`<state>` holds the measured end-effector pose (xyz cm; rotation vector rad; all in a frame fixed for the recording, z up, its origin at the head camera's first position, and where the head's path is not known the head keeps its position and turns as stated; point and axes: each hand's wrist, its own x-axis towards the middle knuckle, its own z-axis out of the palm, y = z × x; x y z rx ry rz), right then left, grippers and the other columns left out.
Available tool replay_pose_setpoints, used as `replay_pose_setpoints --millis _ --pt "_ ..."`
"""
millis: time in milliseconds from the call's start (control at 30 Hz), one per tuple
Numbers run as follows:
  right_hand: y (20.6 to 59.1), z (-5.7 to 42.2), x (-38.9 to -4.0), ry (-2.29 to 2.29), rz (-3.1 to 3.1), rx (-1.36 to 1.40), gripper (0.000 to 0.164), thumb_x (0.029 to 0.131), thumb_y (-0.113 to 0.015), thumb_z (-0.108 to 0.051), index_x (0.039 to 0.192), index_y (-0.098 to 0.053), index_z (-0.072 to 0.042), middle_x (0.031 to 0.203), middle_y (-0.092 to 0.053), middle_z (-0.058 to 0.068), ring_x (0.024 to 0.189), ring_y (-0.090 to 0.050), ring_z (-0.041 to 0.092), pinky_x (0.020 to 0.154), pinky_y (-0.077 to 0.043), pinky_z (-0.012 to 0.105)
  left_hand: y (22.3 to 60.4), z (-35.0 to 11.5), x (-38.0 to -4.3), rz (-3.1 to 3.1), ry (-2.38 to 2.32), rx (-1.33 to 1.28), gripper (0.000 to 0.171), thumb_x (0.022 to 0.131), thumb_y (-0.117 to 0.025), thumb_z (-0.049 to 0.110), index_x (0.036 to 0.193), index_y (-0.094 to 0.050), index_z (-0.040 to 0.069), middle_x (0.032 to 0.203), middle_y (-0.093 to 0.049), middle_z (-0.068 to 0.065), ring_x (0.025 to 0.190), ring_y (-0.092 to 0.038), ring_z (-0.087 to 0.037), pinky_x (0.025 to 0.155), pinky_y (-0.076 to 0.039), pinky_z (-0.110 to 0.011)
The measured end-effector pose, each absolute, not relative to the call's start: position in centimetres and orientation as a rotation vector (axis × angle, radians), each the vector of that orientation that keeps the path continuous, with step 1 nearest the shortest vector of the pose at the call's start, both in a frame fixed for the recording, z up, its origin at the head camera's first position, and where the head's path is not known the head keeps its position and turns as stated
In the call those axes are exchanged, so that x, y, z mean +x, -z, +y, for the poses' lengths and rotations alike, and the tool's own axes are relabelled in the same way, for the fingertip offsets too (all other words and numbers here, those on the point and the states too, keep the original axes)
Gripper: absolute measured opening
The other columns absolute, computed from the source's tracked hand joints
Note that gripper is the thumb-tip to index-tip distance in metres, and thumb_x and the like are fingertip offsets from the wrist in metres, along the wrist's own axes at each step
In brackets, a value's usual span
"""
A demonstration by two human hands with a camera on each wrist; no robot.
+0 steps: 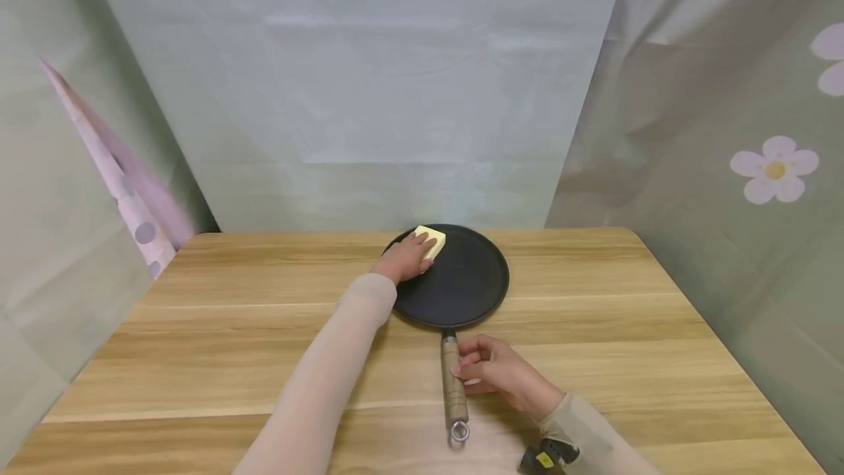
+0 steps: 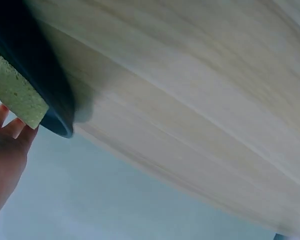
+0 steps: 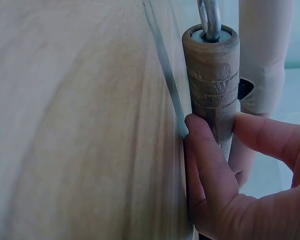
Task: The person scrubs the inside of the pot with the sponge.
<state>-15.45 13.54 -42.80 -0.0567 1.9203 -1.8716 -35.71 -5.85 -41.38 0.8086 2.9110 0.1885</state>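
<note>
A round, flat black pan (image 1: pixel 469 277) lies at the far middle of the table, its wooden handle (image 1: pixel 455 398) pointing toward me. My left hand (image 1: pixel 405 258) grips a pale yellow sponge (image 1: pixel 433 236) over the pan's upper left part, near the rim. The left wrist view shows fingers along the side of the sponge (image 2: pixel 15 92), which has a porous surface. Lower down, my right hand (image 1: pixel 504 372) pinches the handle from its right side. In the right wrist view, thumb and fingers stand on opposite sides of the handle (image 3: pixel 212 70), below its metal ring (image 3: pixel 210 17).
The pan rests on a wood-grain table (image 1: pixel 593 336), close to its back edge. Pale hanging sheets (image 1: pixel 409 94) stand behind and at both sides, one with a flower print (image 1: pixel 774 169). A black strap (image 1: pixel 550 454) sits by my right wrist.
</note>
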Motion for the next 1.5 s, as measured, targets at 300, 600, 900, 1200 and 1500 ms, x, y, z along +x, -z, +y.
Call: replay_pose_setpoints --millis 300,600,900,1200,1500 --pt "42.9 13.5 -15.5 1.883 1.899 -0.061 0.041 0.083 -0.066 0.003 0.117 -0.046 0.012 0.092 -0.055 0.009 0.081 -0.061 0.016 0.077 -0.056 0.041 41.9 -7.9 -35.7 2.888 -0.258 0.978 0.054 0.101 -0.049 0.025 0.149 -0.035 0.004 0.154 -0.028 -0.021 0.142 -0.022 -0.042 0.113 -0.023 -0.051" --pt "42.8 13.6 -15.5 1.877 1.9 -0.057 0.041 0.083 -0.066 0.003 0.117 -0.045 0.012 0.094 -0.054 0.01 0.082 -0.06 0.017 0.078 -0.056 0.042 41.7 -9.2 -34.9 2.867 -0.305 1.088 0.052 0.101 -0.05 0.022 0.147 -0.036 0.001 0.152 -0.03 -0.024 0.139 -0.025 -0.046 0.112 -0.025 -0.051" --pt "42.6 13.6 -15.4 1.879 1.893 -0.065 0.041 0.084 -0.066 0.002 0.118 -0.045 0.012 0.094 -0.054 0.01 0.082 -0.06 0.017 0.078 -0.056 0.041 41.6 -9.6 -34.2 2.863 -0.32 1.097 0.053 0.101 -0.05 0.022 0.148 -0.036 0.003 0.153 -0.029 -0.022 0.14 -0.024 -0.042 0.112 -0.025 -0.051" --pt "42.5 13.6 -15.4 1.874 1.896 -0.065 0.042 0.084 -0.066 0.002 0.118 -0.045 0.012 0.094 -0.055 0.01 0.082 -0.06 0.017 0.078 -0.056 0.041 41.4 -9.7 -33.2 2.85 -0.285 1.051 0.055 0.102 -0.049 0.027 0.15 -0.032 0.007 0.155 -0.026 -0.018 0.142 -0.022 -0.039 0.108 -0.024 -0.062" --pt "42.6 13.6 -15.5 1.875 1.896 -0.067 0.043 0.083 -0.066 0.001 0.119 -0.045 0.013 0.094 -0.056 0.01 0.082 -0.06 0.017 0.077 -0.056 0.04 41.6 -9.5 -32.1 2.876 -0.292 1.02 0.054 0.101 -0.049 0.026 0.149 -0.035 0.006 0.154 -0.028 -0.02 0.141 -0.023 -0.043 0.104 -0.028 -0.065"
